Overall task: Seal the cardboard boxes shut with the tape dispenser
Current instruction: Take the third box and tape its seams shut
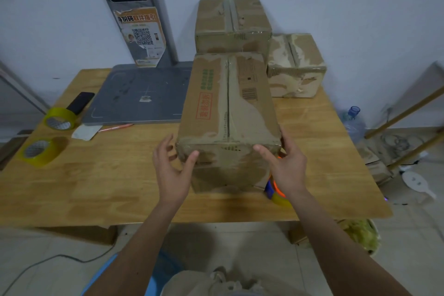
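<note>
Three cardboard boxes on wooden worktop (96, 187). Front box (228, 113) at near centre, flaps closed. Left hand (171, 170) and right hand (286, 166) flank its near end, fingers spread, thumbs touching the front face. Tape dispenser (276, 190) lies beside the box's right corner, partly hidden by right hand.

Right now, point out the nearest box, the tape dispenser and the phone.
nearest box (228, 103), head view, top flaps beside the seam
tape dispenser (276, 190), head view, orange and blue part showing behind the box
phone (80, 102), head view, dark face
</note>
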